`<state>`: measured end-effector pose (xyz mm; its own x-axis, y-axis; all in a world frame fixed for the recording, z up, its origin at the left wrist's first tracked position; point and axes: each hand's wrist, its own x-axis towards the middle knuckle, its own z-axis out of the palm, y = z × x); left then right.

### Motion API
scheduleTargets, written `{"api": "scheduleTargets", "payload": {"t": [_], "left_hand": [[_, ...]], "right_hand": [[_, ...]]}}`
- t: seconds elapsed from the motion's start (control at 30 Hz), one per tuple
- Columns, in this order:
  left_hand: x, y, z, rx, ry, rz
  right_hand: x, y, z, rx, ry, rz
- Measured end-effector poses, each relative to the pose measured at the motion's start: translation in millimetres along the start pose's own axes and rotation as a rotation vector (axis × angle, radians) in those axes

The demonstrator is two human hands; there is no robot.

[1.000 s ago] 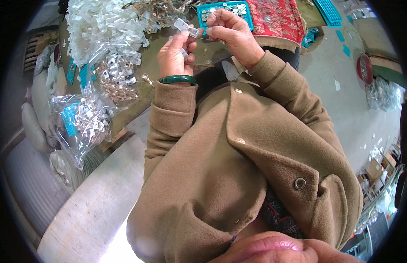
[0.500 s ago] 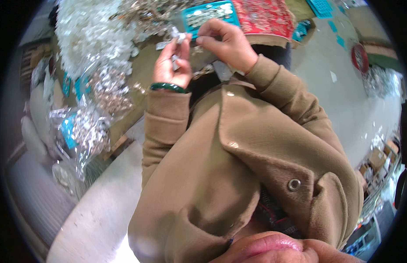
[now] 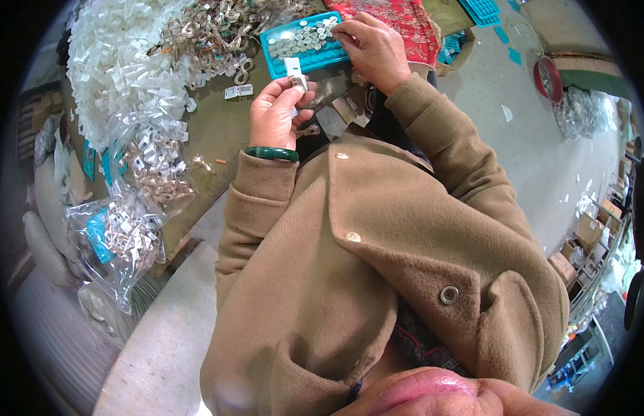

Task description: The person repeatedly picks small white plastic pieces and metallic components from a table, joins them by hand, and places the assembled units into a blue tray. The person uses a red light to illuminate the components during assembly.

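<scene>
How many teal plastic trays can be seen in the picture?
2. One teal tray with small metal pieces lies under the right hand; another teal tray sits at the top edge, cut off. More may be hidden under the piles.

Clear bags and cardboard cartons ring a small-parts workbench.

A small white tag (image 3: 293,67) stands pinched upright in the left hand (image 3: 275,116), just below the teal tray (image 3: 277,41) that the right hand (image 3: 374,48) touches. Well to the left of that grip and lower, clear plastic bags (image 3: 117,236) of pale metal pieces lie bunched, one showing a teal card inside. Far right of both hands, brown cardboard boxes (image 3: 590,229) sit on the floor.
</scene>
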<state>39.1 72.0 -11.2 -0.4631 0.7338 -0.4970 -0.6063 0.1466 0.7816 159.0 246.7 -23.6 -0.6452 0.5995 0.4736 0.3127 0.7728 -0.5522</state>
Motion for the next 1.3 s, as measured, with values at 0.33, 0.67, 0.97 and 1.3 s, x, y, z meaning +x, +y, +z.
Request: {"api": "scheduleTargets", "payload": {"t": [0.33,0.67,0.97,1.3], "left_hand": [[4,2,0,-0.058,-0.029,-0.127],[11,4,-4,-0.152,-0.099,-0.102],[13,5,-2,-0.128,-0.081,-0.086],[4,9,5,-0.059,-0.05,-0.041]], "right_hand": [[4,-2,4,-0.15,-0.046,-0.141],[2,4,17,-0.007,-0.116,-0.205],[10,-2,2,-0.136,-0.247,-0.179],[-7,-39,-6,0.254,-0.208,-0.228]]}}
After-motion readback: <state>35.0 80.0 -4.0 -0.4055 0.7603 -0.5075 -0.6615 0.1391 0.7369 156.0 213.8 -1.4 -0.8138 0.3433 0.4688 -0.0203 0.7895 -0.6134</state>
